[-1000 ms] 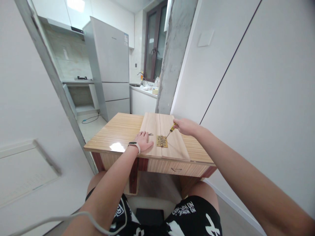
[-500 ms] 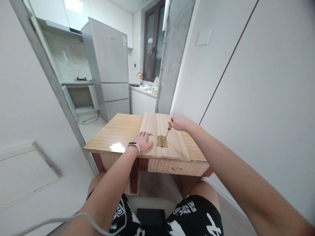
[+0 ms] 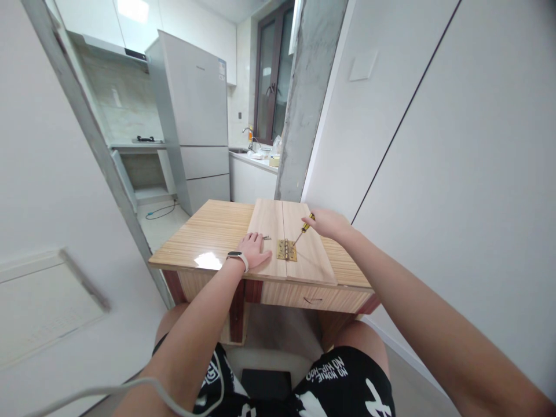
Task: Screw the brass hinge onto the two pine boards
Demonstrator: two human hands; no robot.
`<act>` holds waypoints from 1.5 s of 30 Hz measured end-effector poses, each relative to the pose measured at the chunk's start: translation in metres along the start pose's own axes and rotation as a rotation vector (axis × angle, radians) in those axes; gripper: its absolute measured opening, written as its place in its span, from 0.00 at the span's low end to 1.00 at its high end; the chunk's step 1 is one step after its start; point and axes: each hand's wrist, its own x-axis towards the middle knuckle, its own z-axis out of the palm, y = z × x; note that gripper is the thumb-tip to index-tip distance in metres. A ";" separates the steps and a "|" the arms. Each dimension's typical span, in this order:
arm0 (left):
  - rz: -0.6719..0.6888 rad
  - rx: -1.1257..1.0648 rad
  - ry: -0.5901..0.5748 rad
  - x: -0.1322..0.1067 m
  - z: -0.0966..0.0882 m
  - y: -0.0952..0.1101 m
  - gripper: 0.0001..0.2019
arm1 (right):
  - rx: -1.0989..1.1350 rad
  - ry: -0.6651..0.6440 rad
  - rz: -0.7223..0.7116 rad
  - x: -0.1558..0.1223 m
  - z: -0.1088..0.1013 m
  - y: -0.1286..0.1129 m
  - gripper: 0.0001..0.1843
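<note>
My right hand is closed round the yellow and black handle of a screwdriver. Its shaft slants down to the left, and the tip is at the right leaf of a brass hinge. That hinge lies open across the seam between two pale wooden boards. Flat on the left board, fingers spread, rests my left hand. A few small metal pieces, likely screws, lie just beyond its fingertips. Whether the tip sits in a screw head is too small to tell.
The boards lie on a wood-grain desk with a drawer in front. A white wall stands close on the right. Behind are a grey fridge and a sink counter. A pale cable crosses my left forearm.
My right hand has moved a little right and down, tilting the screwdriver further over to the right. My left hand stays pressed on the board.
</note>
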 end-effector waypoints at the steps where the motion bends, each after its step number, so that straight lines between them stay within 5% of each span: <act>1: -0.002 -0.002 -0.003 0.000 0.000 0.000 0.39 | -0.002 0.005 -0.038 -0.002 0.002 0.002 0.24; 7: 0.005 -0.006 0.008 0.000 0.001 -0.001 0.39 | -0.008 0.003 -0.233 -0.011 0.006 0.013 0.13; 17: 0.003 -0.006 0.004 0.000 0.003 -0.003 0.39 | -0.192 -0.013 -0.234 -0.008 -0.007 0.012 0.21; 33: 0.009 -0.020 0.004 -0.001 -0.001 -0.001 0.40 | -0.060 -0.021 0.091 0.012 -0.001 0.000 0.30; 37: 0.011 -0.023 0.000 -0.002 -0.002 -0.001 0.40 | -0.047 -0.032 0.012 0.005 0.001 0.002 0.30; 45: 0.006 -0.021 -0.006 -0.001 -0.001 -0.001 0.40 | -0.020 -0.031 -0.206 -0.009 0.003 0.009 0.15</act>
